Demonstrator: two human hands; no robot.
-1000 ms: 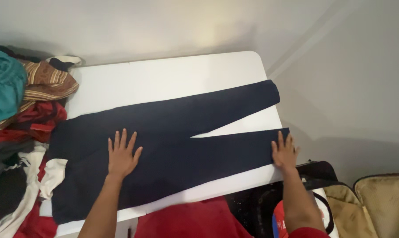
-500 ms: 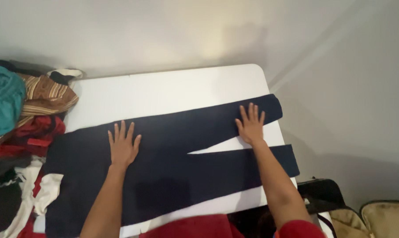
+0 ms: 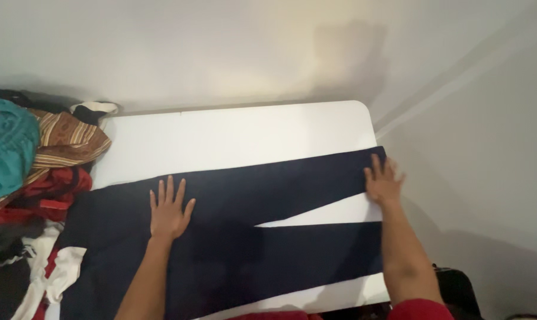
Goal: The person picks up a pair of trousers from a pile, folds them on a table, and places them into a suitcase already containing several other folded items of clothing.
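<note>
A white table is seen set against a pale wall, and across it a pair of dark navy trousers is laid flat, waist toward the left, legs spread apart toward the right edge. At the left, a heap of clothes is piled, teal, striped brown and red among it. The left hand is pressed flat on the trousers near the seat, fingers spread wide. The right hand is laid open on the hem of the far leg, nothing gripped.
</note>
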